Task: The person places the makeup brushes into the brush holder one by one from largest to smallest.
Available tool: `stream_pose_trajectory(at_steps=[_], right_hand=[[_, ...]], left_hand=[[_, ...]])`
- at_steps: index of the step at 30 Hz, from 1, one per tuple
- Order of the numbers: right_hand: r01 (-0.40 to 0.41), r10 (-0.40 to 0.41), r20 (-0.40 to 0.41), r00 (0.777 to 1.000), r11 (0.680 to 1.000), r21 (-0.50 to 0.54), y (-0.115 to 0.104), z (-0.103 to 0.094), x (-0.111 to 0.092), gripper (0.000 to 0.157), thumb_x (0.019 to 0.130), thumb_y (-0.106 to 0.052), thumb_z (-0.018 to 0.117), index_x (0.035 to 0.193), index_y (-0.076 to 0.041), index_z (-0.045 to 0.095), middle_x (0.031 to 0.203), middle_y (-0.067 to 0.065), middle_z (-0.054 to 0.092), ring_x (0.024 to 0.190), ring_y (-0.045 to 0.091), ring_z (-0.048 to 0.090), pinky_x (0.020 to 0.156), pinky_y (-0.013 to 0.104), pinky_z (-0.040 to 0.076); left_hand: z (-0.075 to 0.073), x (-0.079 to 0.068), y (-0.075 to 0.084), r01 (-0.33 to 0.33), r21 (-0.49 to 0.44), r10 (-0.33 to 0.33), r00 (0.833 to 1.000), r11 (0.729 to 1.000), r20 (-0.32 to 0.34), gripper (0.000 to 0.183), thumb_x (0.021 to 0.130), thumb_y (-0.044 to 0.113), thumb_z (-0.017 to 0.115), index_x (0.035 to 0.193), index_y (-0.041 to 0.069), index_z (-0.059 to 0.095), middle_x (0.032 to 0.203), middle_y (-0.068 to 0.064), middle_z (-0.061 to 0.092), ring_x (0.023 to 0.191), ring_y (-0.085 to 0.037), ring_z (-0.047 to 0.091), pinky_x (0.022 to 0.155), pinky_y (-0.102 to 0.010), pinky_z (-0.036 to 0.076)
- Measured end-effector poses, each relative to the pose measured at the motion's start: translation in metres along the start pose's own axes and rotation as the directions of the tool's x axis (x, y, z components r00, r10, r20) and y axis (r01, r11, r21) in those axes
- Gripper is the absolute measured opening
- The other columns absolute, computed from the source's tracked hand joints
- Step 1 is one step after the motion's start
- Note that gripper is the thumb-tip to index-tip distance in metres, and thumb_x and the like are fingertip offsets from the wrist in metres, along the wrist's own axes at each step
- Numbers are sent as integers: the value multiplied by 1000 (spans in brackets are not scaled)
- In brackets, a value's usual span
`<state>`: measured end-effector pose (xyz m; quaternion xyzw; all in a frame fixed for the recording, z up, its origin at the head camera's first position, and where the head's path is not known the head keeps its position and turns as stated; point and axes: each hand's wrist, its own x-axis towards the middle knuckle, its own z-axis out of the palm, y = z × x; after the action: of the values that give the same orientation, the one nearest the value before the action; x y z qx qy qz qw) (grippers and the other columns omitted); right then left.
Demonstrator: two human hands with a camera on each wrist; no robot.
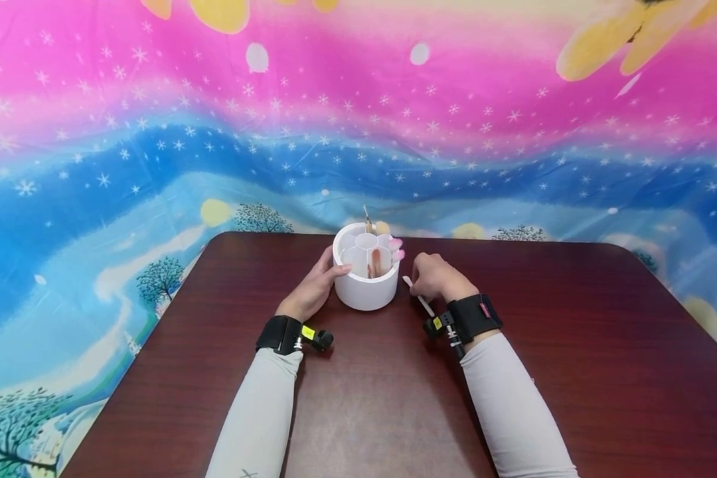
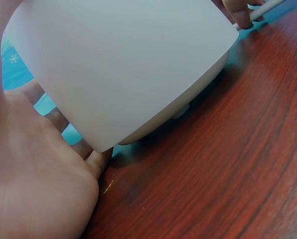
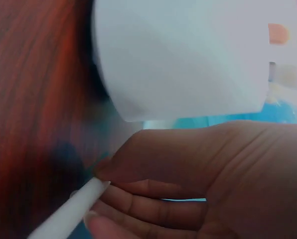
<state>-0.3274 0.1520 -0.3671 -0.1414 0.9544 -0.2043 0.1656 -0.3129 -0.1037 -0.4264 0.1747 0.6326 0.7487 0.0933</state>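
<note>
A round white divided organizer (image 1: 366, 293) stands on the table, holding several slim tools in its compartments. My left hand (image 1: 314, 289) grips its left side, with the thumb over the rim and the fingers round the outer wall. Just right of the organizer, my right hand (image 1: 443, 277) pinches a slim white stick (image 3: 69, 211) low over the table. The stick's kind cannot be told; one end points back toward the right wrist. Two pink-tipped tools (image 1: 399, 255) lean at the organizer's right rim, and a brown brush-like piece (image 1: 376, 257) stands in a front compartment.
The dark red wooden table (image 1: 370, 398) reaches back to a patterned cloth backdrop (image 1: 358, 153), close behind the organizer. Each wrist wears a black strap with a small camera, such as the right camera mount (image 1: 445, 325), which juts inward above the tabletop.
</note>
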Motion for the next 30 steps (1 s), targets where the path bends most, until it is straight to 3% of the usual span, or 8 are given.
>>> stream_pose_trajectory(at_steps=[8,15,18,25,27,30], right_hand=[[71,-61,-147,987,995,64,0,-26,-19,7,82,-5,63,82,-1,69,72,8,67,66,20,63,60,34,51],[158,-115,-311,943,981,116,-10,-43,-33,10,82,-5,62,90,0,65,78,10,66,68,21,62,68,38,51],[213,-152,-394,907,970,117,-18,-47,-39,10,83,-7,63,91,-1,66,81,10,67,72,20,63,70,38,51],[320,-218,-591,776,945,72,-39,-56,-55,11,81,-10,69,90,-5,68,82,6,67,74,14,62,69,35,53],[362,-242,-614,751,929,76,-44,-57,-59,11,81,-11,70,90,-6,67,82,5,67,73,12,61,69,33,53],[407,-266,-627,732,909,89,-50,-56,-61,12,81,-13,71,91,-7,67,83,4,66,73,11,62,68,32,53]], left_hand=[[-1,2,-2,4,-10,-4,1000,1000,8,62,91,21,56,144,25,25,146,1,24,130,-14,24,109,-46,10],[-2,2,-5,-2,-24,2,1000,1000,-3,62,90,21,57,144,25,26,145,1,25,130,-14,24,110,-45,10],[-3,2,-4,4,-5,-4,1000,1000,1,64,91,21,56,145,23,23,146,-1,24,130,-15,24,110,-46,12],[-2,3,-5,-1,1,1,1000,1000,2,65,91,21,57,145,23,22,146,-1,23,130,-15,24,110,-45,12],[-2,3,-6,-5,-12,5,1000,1000,-4,64,90,21,58,145,24,24,146,0,24,130,-14,24,110,-44,11],[-2,3,-8,-12,-22,12,1000,1000,-12,64,89,24,60,143,25,26,145,1,26,130,-14,24,110,-44,10]])
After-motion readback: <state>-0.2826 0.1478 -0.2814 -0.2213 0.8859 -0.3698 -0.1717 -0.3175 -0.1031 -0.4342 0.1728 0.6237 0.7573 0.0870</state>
